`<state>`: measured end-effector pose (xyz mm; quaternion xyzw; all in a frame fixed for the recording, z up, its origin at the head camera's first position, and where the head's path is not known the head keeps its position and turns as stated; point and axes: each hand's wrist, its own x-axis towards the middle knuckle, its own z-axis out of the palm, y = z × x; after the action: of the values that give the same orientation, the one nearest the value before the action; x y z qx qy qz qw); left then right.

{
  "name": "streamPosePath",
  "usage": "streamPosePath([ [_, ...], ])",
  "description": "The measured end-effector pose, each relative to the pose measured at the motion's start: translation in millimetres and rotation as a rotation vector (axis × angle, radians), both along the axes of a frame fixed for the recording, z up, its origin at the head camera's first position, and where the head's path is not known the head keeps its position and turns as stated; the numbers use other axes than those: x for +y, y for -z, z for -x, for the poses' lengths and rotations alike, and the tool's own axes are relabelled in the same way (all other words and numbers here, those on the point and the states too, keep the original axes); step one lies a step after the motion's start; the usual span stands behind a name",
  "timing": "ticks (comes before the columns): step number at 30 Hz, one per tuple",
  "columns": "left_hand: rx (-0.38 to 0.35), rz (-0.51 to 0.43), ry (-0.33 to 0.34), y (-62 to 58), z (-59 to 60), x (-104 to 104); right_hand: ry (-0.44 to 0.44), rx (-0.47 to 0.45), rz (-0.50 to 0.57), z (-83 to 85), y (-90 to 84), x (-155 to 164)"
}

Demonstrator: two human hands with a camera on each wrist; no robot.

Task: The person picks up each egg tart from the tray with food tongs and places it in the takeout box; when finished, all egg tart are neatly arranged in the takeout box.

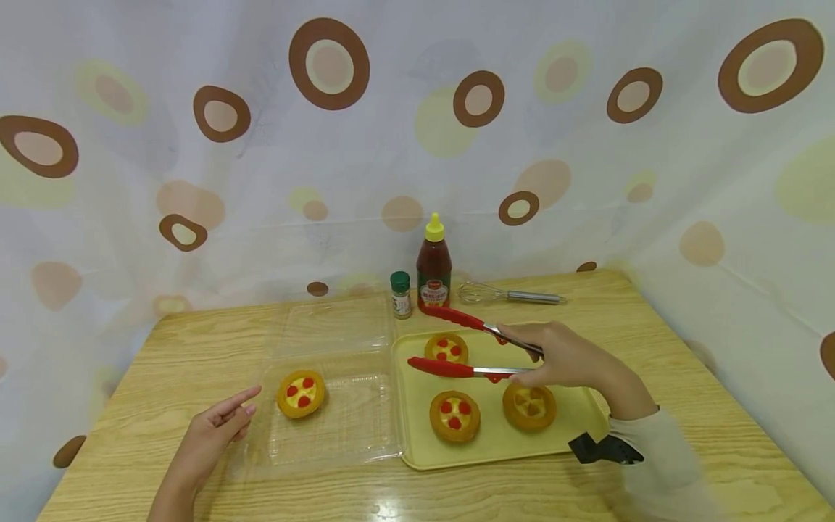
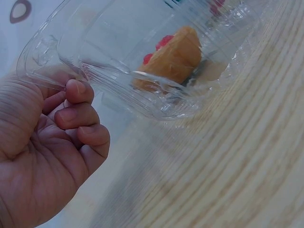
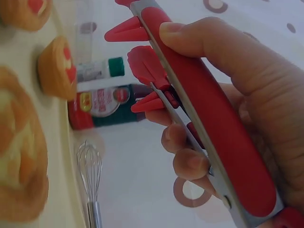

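In the head view my left hand point(image 1: 207, 442) is at the left rim of a clear plastic container point(image 1: 352, 435). The left wrist view has its thumb behind the plastic and the other fingers curled at the edge. Inside the container sits a round tart point(image 1: 301, 394) with red pieces on top. My right hand point(image 1: 561, 355) grips red-tipped metal tongs point(image 1: 450, 368), spread apart with nothing between their tips, over a yellow tray point(image 1: 417, 453). On the tray lie two red-topped tarts, one far point(image 1: 446, 348) and one near point(image 1: 454, 417), plus a tart with yellow-brown filling point(image 1: 529, 406).
Behind the tray stand a sauce bottle point(image 1: 434, 272) with a yellow cap and a small green-capped shaker point(image 1: 401, 296). A whisk point(image 1: 515, 295) lies to their right. The container's lid point(image 1: 333, 322) is folded back. A patterned curtain point(image 1: 391, 145) hangs behind the wooden table point(image 1: 306, 500).
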<state>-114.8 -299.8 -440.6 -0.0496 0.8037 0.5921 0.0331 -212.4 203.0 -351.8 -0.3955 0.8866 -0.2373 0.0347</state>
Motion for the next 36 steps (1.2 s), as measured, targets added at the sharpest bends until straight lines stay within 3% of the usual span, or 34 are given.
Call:
streamPosePath([
  [11,-0.018,-0.006,-0.009,4.6,0.9,-0.6,0.011,-0.126,-0.092,10.8,2.4,13.4],
  [18,-0.022,-0.005,-0.014,4.7,1.1,-0.5,-0.026,-0.107,-0.158,25.5,6.9,10.5],
  [24,-0.001,-0.018,-0.004,3.2,-0.3,-0.5,-0.016,-0.157,-0.196,31.7,9.4,8.9],
  [36,0.007,-0.007,0.004,2.8,0.9,-1.2,-0.02,-0.173,-0.179,34.1,15.2,12.7],
])
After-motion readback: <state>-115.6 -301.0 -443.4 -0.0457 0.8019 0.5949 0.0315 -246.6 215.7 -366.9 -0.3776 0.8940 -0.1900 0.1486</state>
